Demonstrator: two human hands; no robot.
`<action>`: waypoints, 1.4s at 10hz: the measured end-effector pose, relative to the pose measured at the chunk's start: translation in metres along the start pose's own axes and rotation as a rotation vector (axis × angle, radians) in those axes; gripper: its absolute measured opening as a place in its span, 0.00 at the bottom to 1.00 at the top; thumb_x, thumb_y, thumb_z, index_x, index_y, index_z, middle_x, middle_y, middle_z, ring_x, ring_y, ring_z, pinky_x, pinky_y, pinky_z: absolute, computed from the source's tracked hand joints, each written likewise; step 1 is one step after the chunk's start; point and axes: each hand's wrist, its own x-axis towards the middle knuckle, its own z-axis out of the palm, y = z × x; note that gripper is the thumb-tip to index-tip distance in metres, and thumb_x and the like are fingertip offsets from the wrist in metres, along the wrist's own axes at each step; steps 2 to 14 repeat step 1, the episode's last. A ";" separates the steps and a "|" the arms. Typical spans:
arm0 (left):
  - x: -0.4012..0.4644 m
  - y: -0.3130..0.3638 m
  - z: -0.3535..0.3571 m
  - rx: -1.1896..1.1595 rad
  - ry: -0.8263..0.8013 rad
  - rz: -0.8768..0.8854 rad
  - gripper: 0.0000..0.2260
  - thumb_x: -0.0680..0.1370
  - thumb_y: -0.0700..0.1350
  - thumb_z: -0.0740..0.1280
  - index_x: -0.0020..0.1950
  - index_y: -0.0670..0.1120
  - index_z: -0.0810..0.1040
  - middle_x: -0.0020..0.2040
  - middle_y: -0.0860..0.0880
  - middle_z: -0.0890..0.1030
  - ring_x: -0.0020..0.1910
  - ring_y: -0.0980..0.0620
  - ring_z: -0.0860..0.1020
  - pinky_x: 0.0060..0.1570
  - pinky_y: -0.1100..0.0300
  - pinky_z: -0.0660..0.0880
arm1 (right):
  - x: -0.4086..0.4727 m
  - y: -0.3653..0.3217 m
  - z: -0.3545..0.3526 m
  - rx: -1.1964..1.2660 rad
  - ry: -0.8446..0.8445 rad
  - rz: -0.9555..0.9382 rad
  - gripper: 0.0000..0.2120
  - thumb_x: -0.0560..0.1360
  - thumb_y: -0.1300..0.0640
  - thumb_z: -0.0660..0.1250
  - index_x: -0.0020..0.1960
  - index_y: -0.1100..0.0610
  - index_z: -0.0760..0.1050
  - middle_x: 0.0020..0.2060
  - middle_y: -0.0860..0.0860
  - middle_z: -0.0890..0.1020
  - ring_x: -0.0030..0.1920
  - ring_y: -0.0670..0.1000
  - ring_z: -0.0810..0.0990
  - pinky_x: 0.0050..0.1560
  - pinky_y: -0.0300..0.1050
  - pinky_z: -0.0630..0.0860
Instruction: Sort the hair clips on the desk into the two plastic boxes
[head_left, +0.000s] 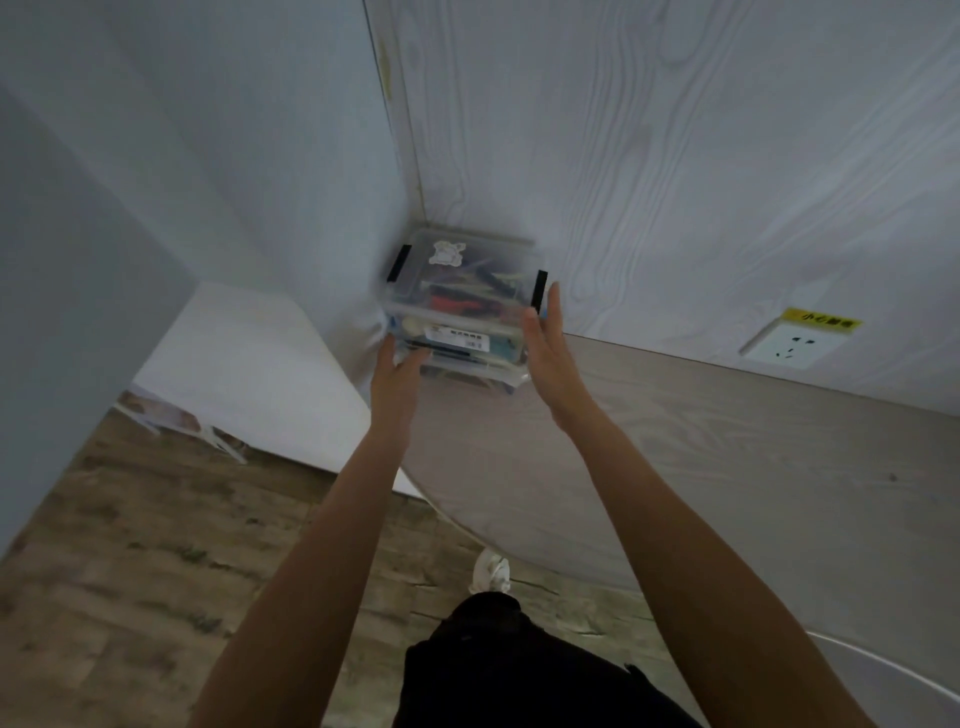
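Note:
Two clear plastic boxes stand stacked in the far corner of the desk (701, 447), against the wall. The upper box (462, 275) has black latches, a white sticker on its lid and coloured hair clips inside. The lower box (457, 348) carries a white label and also holds clips. My left hand (397, 374) touches the lower box's left side with straight fingers. My right hand (545, 338) lies flat against the stack's right side, fingers straight and reaching up to the upper box's latch. No loose clips show on the desk.
A wall socket (784, 345) with a yellow label sits in the wood-grain wall at right. A white cabinet (244, 353) stands left of the desk. Below are the wooden floor (156, 545), my black trousers and a white shoe (491, 571).

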 end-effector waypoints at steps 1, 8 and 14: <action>-0.010 0.001 -0.006 -0.011 0.075 0.014 0.21 0.79 0.46 0.60 0.72 0.47 0.62 0.70 0.47 0.68 0.68 0.48 0.67 0.58 0.59 0.63 | -0.008 -0.001 -0.013 -0.008 0.170 0.037 0.24 0.80 0.48 0.54 0.74 0.50 0.54 0.69 0.54 0.69 0.68 0.52 0.68 0.67 0.42 0.63; -0.010 0.001 -0.006 -0.011 0.075 0.014 0.21 0.79 0.46 0.60 0.72 0.47 0.62 0.70 0.47 0.68 0.68 0.48 0.67 0.58 0.59 0.63 | -0.008 -0.001 -0.013 -0.008 0.170 0.037 0.24 0.80 0.48 0.54 0.74 0.50 0.54 0.69 0.54 0.69 0.68 0.52 0.68 0.67 0.42 0.63; -0.010 0.001 -0.006 -0.011 0.075 0.014 0.21 0.79 0.46 0.60 0.72 0.47 0.62 0.70 0.47 0.68 0.68 0.48 0.67 0.58 0.59 0.63 | -0.008 -0.001 -0.013 -0.008 0.170 0.037 0.24 0.80 0.48 0.54 0.74 0.50 0.54 0.69 0.54 0.69 0.68 0.52 0.68 0.67 0.42 0.63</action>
